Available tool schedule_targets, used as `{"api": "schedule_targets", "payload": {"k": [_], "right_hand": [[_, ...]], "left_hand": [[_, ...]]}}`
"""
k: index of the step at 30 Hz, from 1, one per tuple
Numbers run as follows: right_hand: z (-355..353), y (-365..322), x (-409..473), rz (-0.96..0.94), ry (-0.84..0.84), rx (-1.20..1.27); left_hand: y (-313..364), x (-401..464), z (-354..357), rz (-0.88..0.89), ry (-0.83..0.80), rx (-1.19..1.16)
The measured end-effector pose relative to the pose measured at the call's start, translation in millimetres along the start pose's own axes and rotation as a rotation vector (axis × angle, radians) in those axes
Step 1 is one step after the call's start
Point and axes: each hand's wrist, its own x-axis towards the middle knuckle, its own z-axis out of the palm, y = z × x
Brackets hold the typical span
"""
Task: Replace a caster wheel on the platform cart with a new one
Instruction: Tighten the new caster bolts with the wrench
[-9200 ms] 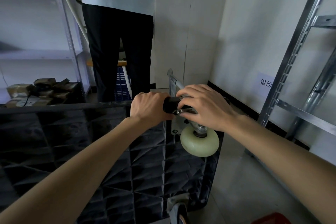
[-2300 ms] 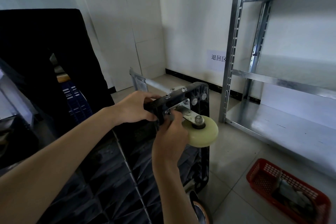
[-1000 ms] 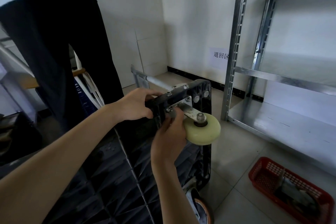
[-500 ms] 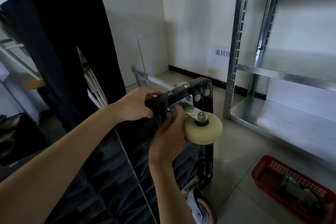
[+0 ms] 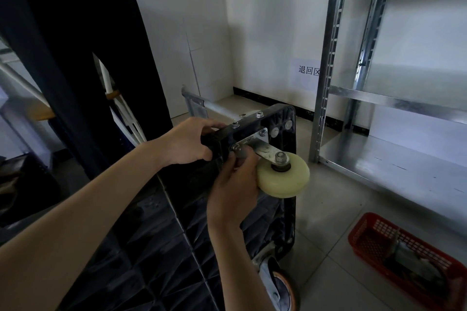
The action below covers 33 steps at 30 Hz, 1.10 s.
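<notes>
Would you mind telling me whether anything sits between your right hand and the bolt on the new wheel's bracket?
Nothing visible does: the right hand already pinches the bolt at the bracket corner, while the left hand grips the cart edge.

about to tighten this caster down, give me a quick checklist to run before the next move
1. Cart steadied: left hand grips the top edge of the upturned platform cart: ok.
2. Fastener engaged: right hand pinches the bolt at the mounting plate: ok.
3. Thread depth of that bolt: cannot tell.
4. Plate's far corner bolt present: ok.
5. New caster wheel bolted to its bracket, axle nut fitted: ok.
6. Wrench within reach: cannot tell; contents of the red basket unclear.
</notes>
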Motion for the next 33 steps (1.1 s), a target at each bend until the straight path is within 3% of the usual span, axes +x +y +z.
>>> {"api": "schedule_targets", "payload": {"k": [9,22,28,33], "right_hand": [[4.1,3.5,2.2,0.009,0.074,0.076],[-2.9,0.8,3.1,-0.043,-0.003,0.232],[-0.7,3.9,1.0,-0.096,0.030,0.162],[6.8,-0.7,3.1,-0.022,0.073,0.179]], "left_hand": [[0.8,-0.2,0.1,-0.010,-0.014,-0.036],[1.1,-0.4,-0.5,0.006,-0.007,-0.002],[1.5,-2.0,-0.3,0.004,-0.012,-0.024],[2.8,-2.1,-0.1,0.003,-0.023,-0.025]]}}
